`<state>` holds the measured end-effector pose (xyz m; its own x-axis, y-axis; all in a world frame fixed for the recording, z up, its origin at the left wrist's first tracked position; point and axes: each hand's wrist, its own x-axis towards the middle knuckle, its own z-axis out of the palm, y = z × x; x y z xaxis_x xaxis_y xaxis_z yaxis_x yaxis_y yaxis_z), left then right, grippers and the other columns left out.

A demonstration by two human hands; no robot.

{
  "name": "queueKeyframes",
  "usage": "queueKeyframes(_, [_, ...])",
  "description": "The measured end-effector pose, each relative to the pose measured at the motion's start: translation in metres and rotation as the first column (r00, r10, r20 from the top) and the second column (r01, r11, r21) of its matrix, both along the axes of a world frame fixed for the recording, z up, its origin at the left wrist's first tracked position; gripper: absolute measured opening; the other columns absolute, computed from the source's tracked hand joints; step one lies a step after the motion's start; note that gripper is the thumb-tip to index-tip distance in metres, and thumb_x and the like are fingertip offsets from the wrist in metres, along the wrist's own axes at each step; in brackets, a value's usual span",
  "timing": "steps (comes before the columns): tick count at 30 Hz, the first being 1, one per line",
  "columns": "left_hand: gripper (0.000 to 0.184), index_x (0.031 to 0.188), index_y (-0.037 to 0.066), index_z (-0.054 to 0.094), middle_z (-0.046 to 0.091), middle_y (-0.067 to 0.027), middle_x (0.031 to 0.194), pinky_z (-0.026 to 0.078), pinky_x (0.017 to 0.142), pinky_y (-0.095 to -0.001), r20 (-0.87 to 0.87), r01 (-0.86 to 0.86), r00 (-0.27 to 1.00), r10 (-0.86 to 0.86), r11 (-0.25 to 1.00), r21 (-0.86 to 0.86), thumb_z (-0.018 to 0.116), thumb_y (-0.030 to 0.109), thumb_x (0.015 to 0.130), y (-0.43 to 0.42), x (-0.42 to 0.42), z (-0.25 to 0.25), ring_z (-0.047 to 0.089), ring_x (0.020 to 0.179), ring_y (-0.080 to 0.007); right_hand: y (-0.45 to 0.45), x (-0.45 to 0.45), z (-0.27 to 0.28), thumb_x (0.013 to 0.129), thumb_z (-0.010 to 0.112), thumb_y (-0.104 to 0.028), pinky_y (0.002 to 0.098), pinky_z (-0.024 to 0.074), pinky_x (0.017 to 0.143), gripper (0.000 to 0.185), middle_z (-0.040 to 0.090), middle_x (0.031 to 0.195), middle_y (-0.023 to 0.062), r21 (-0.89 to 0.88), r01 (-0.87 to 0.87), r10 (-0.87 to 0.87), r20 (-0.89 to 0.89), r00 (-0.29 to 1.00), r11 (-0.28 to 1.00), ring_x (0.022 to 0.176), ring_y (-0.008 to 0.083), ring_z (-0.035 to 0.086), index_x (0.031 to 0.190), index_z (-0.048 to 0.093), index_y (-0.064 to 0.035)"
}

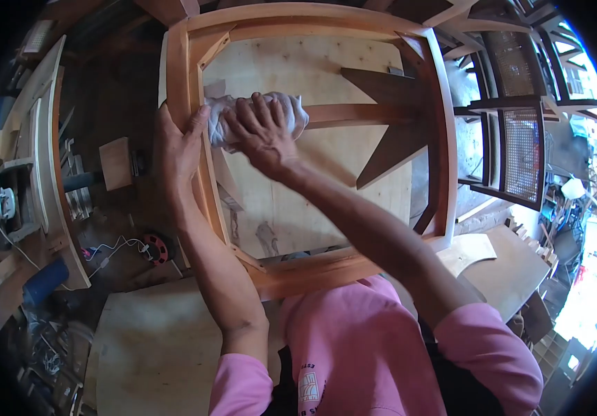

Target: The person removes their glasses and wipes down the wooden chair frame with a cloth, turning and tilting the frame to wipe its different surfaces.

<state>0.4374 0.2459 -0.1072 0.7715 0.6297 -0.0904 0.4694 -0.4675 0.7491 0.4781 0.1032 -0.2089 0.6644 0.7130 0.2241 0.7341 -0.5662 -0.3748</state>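
Observation:
A reddish-brown wooden frame (319, 270) with corner braces and a middle crossbar (354, 114) lies in front of me. My left hand (182, 139) grips its left rail, thumb on the inner side and fingers largely hidden behind the outer side. Bunched under my right hand (267, 135) is a whitish cloth (297, 114), pressed at the left end of the crossbar beside the left rail. The fingers of that hand curl over the cloth.
Pale plywood (291, 201) shows through the frame opening. Dark chairs with woven panels (522, 152) stand at the right. A red-and-black cable reel (156, 248) sits on the floor at the left. Wooden boards (52, 159) lean at the far left, and a plywood sheet (153, 340) lies below.

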Motion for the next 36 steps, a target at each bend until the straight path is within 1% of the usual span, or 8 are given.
queueKeyframes(5, [0.067, 0.125, -0.003, 0.042, 0.058, -0.021, 0.113, 0.044, 0.088, -0.0383, -0.044, -0.028, 0.999, 0.028, 0.999, -0.017, 0.066, 0.042, 0.081, -0.007, -0.001, 0.007, 0.058, 0.102, -0.0315, -0.144, 0.056, -0.006, 0.076, 0.058, -0.008, 0.0476, 0.0303, 0.102, 0.062, 0.034, 0.137, 0.0169, -0.204, 0.085, -0.061, 0.122, 0.991, 0.975, 0.125, 0.0397, 0.034, 0.134, 0.038, -0.0162])
queueKeyframes(8, [0.067, 0.126, -0.003, 0.041, 0.057, -0.0218, 0.113, 0.044, 0.088, -0.0393, -0.007, -0.028, 1.0, 0.028, 0.999, -0.027, 0.065, 0.041, 0.081, -0.005, -0.001, -0.003, 0.058, 0.104, -0.0332, -0.224, 0.078, 0.001, 0.07, 0.07, -0.011, 0.0461, 0.0252, 0.107, 0.077, 0.036, 0.133, 0.0222, -0.306, 0.346, -0.265, 0.276, 0.924, 0.887, 0.127, 0.0398, 0.032, 0.135, 0.031, 0.0029])
queueKeyframes(13, [0.077, 0.133, -0.006, 0.033, 0.048, -0.0259, 0.126, 0.036, 0.098, -0.0368, -0.057, 0.0, 0.998, -0.005, 0.996, -0.095, 0.065, 0.042, 0.082, 0.003, 0.0, -0.007, 0.049, 0.117, -0.034, -0.164, 0.055, -0.002, 0.062, 0.076, -0.034, 0.0548, 0.022, 0.105, 0.089, 0.039, 0.129, 0.0242, -0.38, 0.512, -0.435, 0.274, 0.858, 0.77, 0.123, 0.0436, 0.033, 0.131, 0.035, 0.0052])
queueKeyframes(16, [0.063, 0.124, -0.002, 0.042, 0.058, -0.0222, 0.111, 0.045, 0.085, -0.0397, 0.069, 0.005, 0.998, -0.006, 1.0, 0.013, 0.065, 0.038, 0.082, -0.001, 0.0, -0.009, 0.058, 0.102, -0.0354, -0.091, 0.033, -0.027, 0.056, 0.079, -0.041, 0.0616, 0.0236, 0.099, 0.09, 0.033, 0.132, 0.025, -0.063, 0.237, -0.211, 0.283, 0.936, 0.969, 0.125, 0.048, 0.027, 0.127, 0.04, -0.0015])
queueKeyframes(20, [0.065, 0.123, -0.005, 0.041, 0.059, -0.0225, 0.108, 0.046, 0.084, -0.0386, 0.052, -0.004, 0.999, 0.005, 1.0, -0.025, 0.066, 0.039, 0.082, 0.002, 0.001, -0.007, 0.06, 0.099, -0.0336, 0.002, -0.006, -0.003, 0.071, 0.069, -0.03, 0.0598, 0.0141, 0.107, 0.081, 0.024, 0.145, 0.0196, -0.077, 0.086, -0.089, -0.03, 0.996, 0.993, 0.135, 0.0447, 0.014, 0.139, 0.031, -0.0069])
queueKeyframes(24, [0.064, 0.123, -0.004, 0.042, 0.059, -0.0214, 0.11, 0.045, 0.085, -0.0384, 0.053, -0.005, 0.999, 0.01, 0.996, -0.088, 0.067, 0.038, 0.081, 0.001, 0.001, -0.007, 0.059, 0.1, -0.0325, -0.053, 0.016, -0.004, 0.078, 0.058, -0.008, 0.0551, 0.0212, 0.107, 0.066, 0.029, 0.144, 0.0135, -0.192, -0.034, 0.057, 0.113, 0.992, 0.981, 0.134, 0.0409, 0.021, 0.139, 0.033, -0.0158])
queueKeyframes(27, [0.063, 0.123, -0.002, 0.043, 0.058, -0.0207, 0.111, 0.044, 0.086, -0.0391, 0.021, -0.03, 0.999, 0.033, 0.987, -0.155, 0.067, 0.038, 0.081, -0.001, 0.0, -0.004, 0.059, 0.101, -0.0315, -0.146, 0.046, -0.005, 0.08, 0.058, -0.008, 0.0433, 0.0283, 0.107, 0.065, 0.031, 0.144, 0.0107, -0.217, 0.177, -0.142, 0.165, 0.976, 0.96, 0.133, 0.0362, 0.027, 0.14, 0.034, -0.0184])
queueKeyframes(36, [0.069, 0.129, -0.001, 0.039, 0.053, -0.0216, 0.12, 0.044, 0.09, -0.0419, -0.034, -0.031, 0.999, 0.034, 0.997, 0.066, 0.063, 0.043, 0.082, -0.002, -0.001, -0.012, 0.055, 0.109, -0.0345, -0.141, 0.053, -0.016, 0.067, 0.074, -0.043, 0.0528, 0.0244, 0.104, 0.07, 0.04, 0.133, 0.0165, -0.119, 0.173, -0.153, 0.162, 0.975, 0.978, 0.127, 0.0404, 0.032, 0.122, 0.051, -0.0065])
